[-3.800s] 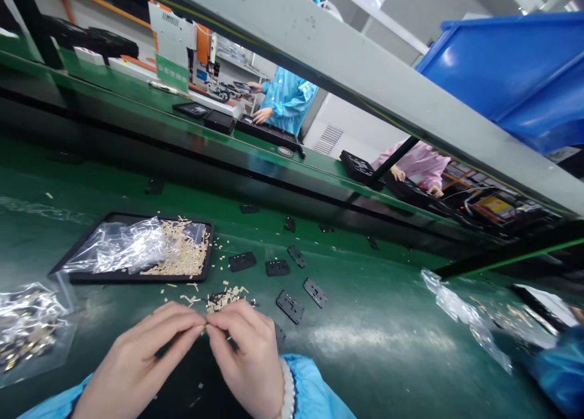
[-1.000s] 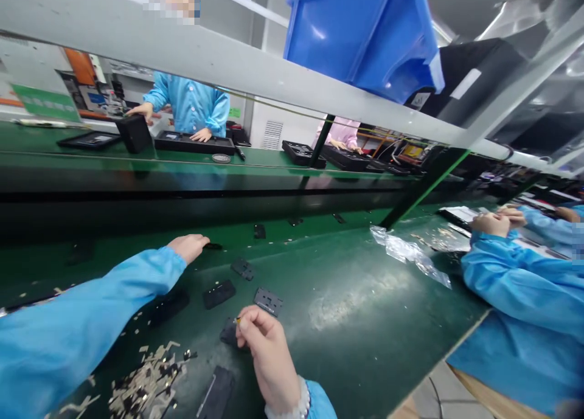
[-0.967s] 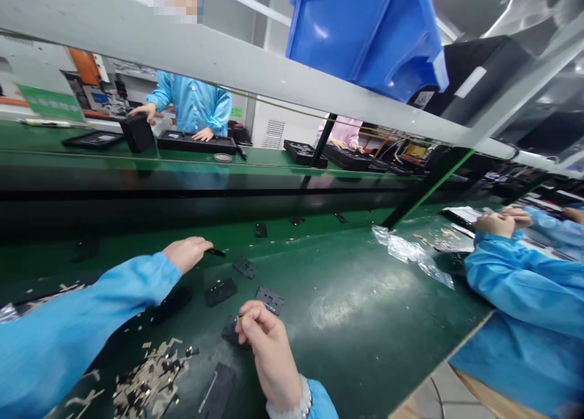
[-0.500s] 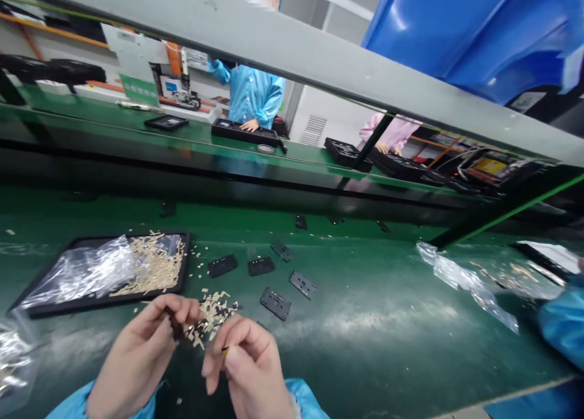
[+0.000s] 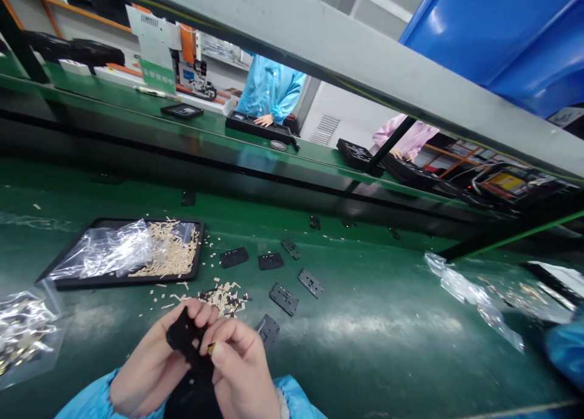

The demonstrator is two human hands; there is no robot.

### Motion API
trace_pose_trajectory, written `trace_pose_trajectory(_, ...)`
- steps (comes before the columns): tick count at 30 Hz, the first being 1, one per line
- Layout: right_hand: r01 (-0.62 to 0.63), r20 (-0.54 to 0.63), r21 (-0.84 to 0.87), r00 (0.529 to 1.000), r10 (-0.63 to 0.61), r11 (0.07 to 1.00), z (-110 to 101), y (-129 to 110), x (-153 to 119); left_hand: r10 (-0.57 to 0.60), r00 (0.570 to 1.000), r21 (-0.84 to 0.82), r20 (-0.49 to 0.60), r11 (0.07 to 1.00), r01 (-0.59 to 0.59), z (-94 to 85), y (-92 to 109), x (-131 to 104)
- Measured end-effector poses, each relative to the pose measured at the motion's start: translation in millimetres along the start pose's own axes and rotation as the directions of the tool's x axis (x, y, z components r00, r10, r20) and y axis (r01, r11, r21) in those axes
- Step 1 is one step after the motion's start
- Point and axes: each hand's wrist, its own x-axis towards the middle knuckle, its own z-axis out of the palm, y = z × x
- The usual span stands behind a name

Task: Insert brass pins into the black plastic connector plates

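Observation:
My left hand [image 5: 155, 361] is closed on a flat black plastic part [image 5: 186, 340] with small holes, held tilted above the bench. In a pinch between thumb and forefinger, my right hand [image 5: 244, 364] has a tiny yellow and dark piece [image 5: 211, 348], brought close against the black part. Whether the two touch I cannot tell. Just beyond my fingers lies a loose pile of small beige and dark pieces [image 5: 225, 297]. Several similar black plates lie to the right of it, among them one plate [image 5: 283, 298] and another plate [image 5: 267, 330] partly covered by my right hand.
A black tray [image 5: 199, 249] at left holds plastic bags and beige strips. A clear bag of metallic bits [image 5: 22, 328] lies at far left. A plastic strip [image 5: 469, 297] and a blue sleeve [image 5: 566, 349] are at right. A grey shelf beam [image 5: 283, 36] crosses above; co-workers sit beyond.
My hands have come together, bringing the yellow piece up to the black part. The black part is turned so more of its face shows. The view has shifted slightly.

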Motion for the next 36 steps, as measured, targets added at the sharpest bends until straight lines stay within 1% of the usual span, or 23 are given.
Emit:
trace_pose_trajectory(2,-0.034,-0.034,-0.109,0.999,0.031,0.993,2,-8,0,-0.035,0.999,-0.122,-0.005,0.992,0.034,0.3,3,3)
trace_pose_trajectory(4,-0.074,-0.066,-0.220,0.996,0.061,0.973,3,-13,0,-0.036,0.999,-0.209,0.000,0.977,0.036,-1.1,6,6)
trace_pose_trajectory(8,-0.195,-0.073,-0.367,0.981,0.180,0.910,6,-13,-2,-0.022,0.998,-0.258,0.061,0.965,0.037,-4.2,8,9)
trace_pose_trajectory(10,-0.221,-0.078,-0.394,0.975,0.207,0.892,8,-10,-2,-0.032,0.997,-0.266,0.075,0.963,0.051,-4.7,8,9)
trace_pose_trajectory(13,-0.234,-0.096,-0.407,0.972,0.213,0.883,12,-8,-1,-0.043,0.997,-0.270,0.070,0.961,0.060,-4.4,8,9)
trace_pose_trajectory(21,-0.258,-0.120,-0.401,0.966,0.229,0.879,16,-9,0,-0.034,0.998,-0.282,0.048,0.958,0.046,-0.3,11,7)
trace_pose_trajectory(24,-0.216,-0.134,-0.415,0.975,0.176,0.884,11,1,0,-0.038,0.998,-0.279,0.041,0.959,0.048,-0.4,11,7)
trace_pose_trajectory(28,-0.091,-0.149,-0.491,0.989,0.019,0.867,1,19,0,-0.038,0.999,-0.260,0.032,0.965,0.045,-4.1,10,7)
trace_pose_trajectory(32,0.061,-0.105,-0.610,0.982,-0.157,0.790,-3,28,-2,-0.032,0.999,-0.221,0.008,0.975,0.033,-5.1,9,7)
trace_pose_trajectory(36,0.173,-0.050,-0.696,0.956,-0.288,0.697,-1,25,-4,-0.010,1.000,-0.181,-0.002,0.983,0.009,-2.5,9,6)
